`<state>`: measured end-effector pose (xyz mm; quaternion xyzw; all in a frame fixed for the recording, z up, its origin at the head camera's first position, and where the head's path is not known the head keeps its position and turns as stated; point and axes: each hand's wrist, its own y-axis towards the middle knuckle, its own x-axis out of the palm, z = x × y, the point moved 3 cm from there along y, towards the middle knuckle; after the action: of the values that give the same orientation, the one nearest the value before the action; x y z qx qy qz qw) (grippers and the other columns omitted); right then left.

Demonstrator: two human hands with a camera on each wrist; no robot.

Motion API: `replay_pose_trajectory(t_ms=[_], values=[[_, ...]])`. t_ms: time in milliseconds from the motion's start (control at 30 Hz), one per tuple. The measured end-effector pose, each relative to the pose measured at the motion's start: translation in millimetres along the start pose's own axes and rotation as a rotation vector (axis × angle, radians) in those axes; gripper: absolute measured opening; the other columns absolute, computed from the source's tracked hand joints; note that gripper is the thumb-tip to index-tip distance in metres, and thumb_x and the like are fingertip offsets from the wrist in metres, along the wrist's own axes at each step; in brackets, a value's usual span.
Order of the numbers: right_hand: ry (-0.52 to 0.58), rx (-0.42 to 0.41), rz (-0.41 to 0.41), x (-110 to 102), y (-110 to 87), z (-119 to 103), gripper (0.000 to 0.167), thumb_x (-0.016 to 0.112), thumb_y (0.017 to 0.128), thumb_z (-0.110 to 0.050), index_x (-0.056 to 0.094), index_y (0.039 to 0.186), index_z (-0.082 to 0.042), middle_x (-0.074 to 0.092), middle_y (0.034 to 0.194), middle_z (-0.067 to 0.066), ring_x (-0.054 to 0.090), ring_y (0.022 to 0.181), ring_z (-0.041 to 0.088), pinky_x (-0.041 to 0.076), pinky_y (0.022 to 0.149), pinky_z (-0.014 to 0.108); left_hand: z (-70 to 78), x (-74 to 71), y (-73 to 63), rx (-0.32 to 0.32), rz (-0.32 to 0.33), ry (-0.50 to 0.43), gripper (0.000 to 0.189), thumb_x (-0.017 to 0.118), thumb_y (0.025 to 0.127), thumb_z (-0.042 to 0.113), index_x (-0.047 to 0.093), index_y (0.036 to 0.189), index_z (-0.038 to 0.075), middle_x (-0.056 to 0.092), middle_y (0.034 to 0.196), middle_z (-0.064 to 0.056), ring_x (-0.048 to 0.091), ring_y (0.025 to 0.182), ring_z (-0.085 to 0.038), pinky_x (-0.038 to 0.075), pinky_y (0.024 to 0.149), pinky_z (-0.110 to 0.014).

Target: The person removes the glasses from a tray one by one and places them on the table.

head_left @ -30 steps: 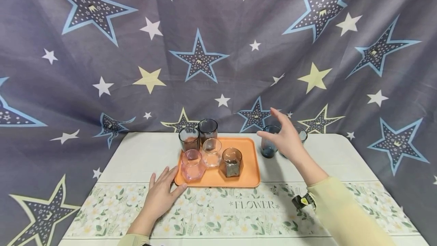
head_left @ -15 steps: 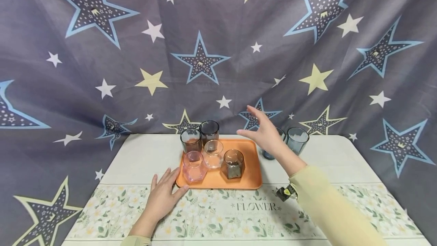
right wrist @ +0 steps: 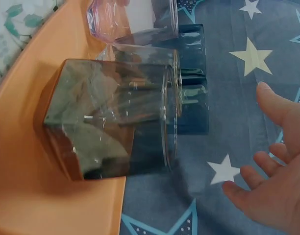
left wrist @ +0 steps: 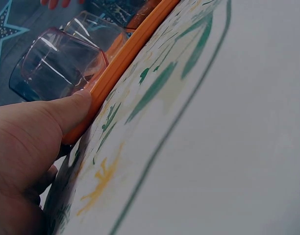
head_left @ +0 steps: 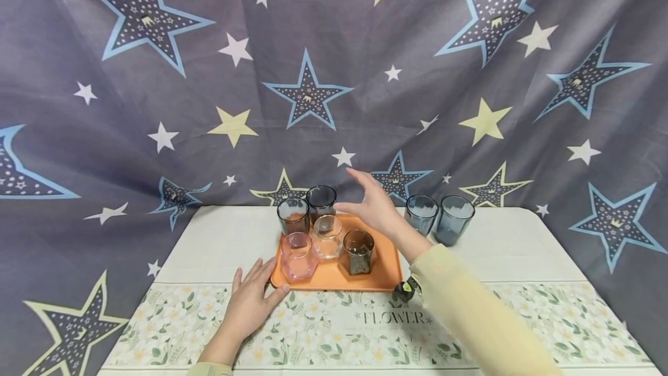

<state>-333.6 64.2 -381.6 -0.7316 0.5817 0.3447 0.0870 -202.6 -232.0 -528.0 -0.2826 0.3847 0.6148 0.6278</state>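
Note:
My left hand (head_left: 250, 305) rests at the near left corner of an orange tray (head_left: 385, 276), its thumb (left wrist: 74, 110) touching the rim. On the tray stand a pink-tinted glass (head_left: 298, 260), a clear glass (head_left: 327, 241) and a smoky brown glass (right wrist: 108, 122). Two dark grey-blue glasses, a left one (head_left: 293, 219) and a right one (head_left: 321, 201), stand at its back left. Over the tray's back part hangs my right hand (head_left: 377, 209), thumb and fingers spread wide, holding nothing. It is nearest the right dark glass, with a gap between.
Two blue glasses, one (head_left: 420, 213) beside the other (head_left: 454, 222), stand on the table right of the tray. A white cloth (head_left: 209, 237) with a floral band covers the table. Behind it hangs a dark star-patterned curtain (head_left: 334, 28).
My right hand has moved left, from in front of the blue glasses to over the back of the tray, fingers still spread. The left hand has stayed at the tray corner.

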Motion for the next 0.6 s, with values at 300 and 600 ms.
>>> replay_pose_trajectory(t_ms=[300, 600], values=[[0.001, 0.012, -0.051, 24.1, 14.6, -1.8, 0.095, 0.093, 0.094, -0.032, 0.041, 0.172, -0.017, 0.04, 0.174, 0.013, 0.038, 0.16, 0.035, 0.036, 0.128, 0.057, 0.9, 0.6, -1.5, 0.007, 0.024, 0.007, 0.078, 0.08, 0.103, 0.042, 0.052, 0.163, 0.0, 0.052, 0.165, -0.022, 0.036, 0.16, -0.048, 0.002, 0.13, -0.073], [-0.037, 0.031, -0.073, 43.8, 26.2, -0.9, 0.094, 0.093, 0.094, -0.034, 0.043, 0.171, -0.017, 0.042, 0.172, 0.013, 0.041, 0.158, 0.035, 0.038, 0.127, 0.055, -0.1, 1.9, -0.4, 0.011, 0.019, 0.004, 0.079, 0.079, 0.104, 0.043, 0.051, 0.163, 0.0, 0.052, 0.166, -0.021, 0.035, 0.16, -0.047, 0.001, 0.13, -0.073]])
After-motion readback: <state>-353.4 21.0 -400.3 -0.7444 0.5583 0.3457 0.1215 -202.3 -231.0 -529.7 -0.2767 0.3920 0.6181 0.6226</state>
